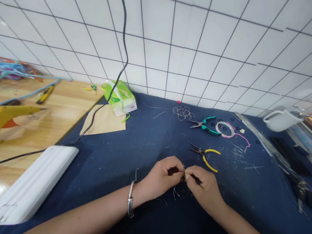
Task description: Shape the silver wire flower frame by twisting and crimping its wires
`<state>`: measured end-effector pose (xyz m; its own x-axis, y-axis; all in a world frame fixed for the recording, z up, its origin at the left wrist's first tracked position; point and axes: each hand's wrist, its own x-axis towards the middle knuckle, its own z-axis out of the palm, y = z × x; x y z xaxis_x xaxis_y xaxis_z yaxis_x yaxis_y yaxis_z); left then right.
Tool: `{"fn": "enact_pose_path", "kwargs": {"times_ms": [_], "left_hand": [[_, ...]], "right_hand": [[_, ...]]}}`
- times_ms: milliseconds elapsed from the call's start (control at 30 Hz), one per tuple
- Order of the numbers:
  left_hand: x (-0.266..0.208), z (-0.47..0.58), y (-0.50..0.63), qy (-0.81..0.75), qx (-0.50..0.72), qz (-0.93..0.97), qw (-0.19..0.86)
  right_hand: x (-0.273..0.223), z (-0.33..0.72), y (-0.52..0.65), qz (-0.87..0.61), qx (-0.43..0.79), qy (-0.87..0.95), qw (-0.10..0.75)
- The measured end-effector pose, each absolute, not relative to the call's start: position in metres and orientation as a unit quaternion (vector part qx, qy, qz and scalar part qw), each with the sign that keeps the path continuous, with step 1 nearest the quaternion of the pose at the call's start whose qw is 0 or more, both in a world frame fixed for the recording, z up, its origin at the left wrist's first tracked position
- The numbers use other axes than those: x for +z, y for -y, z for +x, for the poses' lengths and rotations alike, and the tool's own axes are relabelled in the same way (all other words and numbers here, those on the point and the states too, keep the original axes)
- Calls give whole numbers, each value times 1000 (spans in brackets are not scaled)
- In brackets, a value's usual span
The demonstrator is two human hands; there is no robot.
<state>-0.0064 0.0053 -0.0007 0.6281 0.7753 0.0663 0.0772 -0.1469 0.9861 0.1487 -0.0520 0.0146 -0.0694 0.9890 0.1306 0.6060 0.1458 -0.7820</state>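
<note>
My left hand (165, 176), with a silver bangle (130, 200) on its wrist, pinches thin wire between thumb and forefinger. Fingertip to fingertip with it, my right hand (205, 186) pinches at the same spot. The thin wire (178, 193) curls out below the fingers in silvery loops; most of it is hidden by my hands. Just beyond them lie yellow-handled pliers (205, 155), jaws toward the left. Farther back rest teal-handled pliers (205, 125) and a coil of looped wire (183, 112).
A white power-bank-like block (36, 183) lies at left. Behind it are a yellow glue gun (3, 121), a utility knife (45, 94) and a green tissue pack (120, 96). At right are a white mug (281, 119), keys (300, 197) and wire scraps (239, 152). A black cable (125, 30) hangs across.
</note>
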Motion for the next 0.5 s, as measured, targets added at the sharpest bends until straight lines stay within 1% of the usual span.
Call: {"fn": "enact_pose_path", "kwargs": {"times_ms": [133, 200, 267, 333, 400, 500], "left_hand": [[-1, -6, -5, -299, 304, 727, 538], [-1, -7, -6, -301, 304, 724, 541], [0, -8, -8, -293, 287, 689, 597], [2, -9, -11, -270, 249, 625, 689], [2, -9, -13, -253, 217, 563, 756], [1, -9, -14, -255, 215, 516, 789]], "right_hand": [[15, 150, 52, -603, 330, 647, 330], [15, 151, 51, -608, 342, 639, 326], [15, 152, 51, -603, 336, 645, 327], [15, 153, 50, -591, 320, 663, 330], [16, 155, 50, -576, 306, 681, 332], [16, 156, 50, -558, 294, 700, 336]]}}
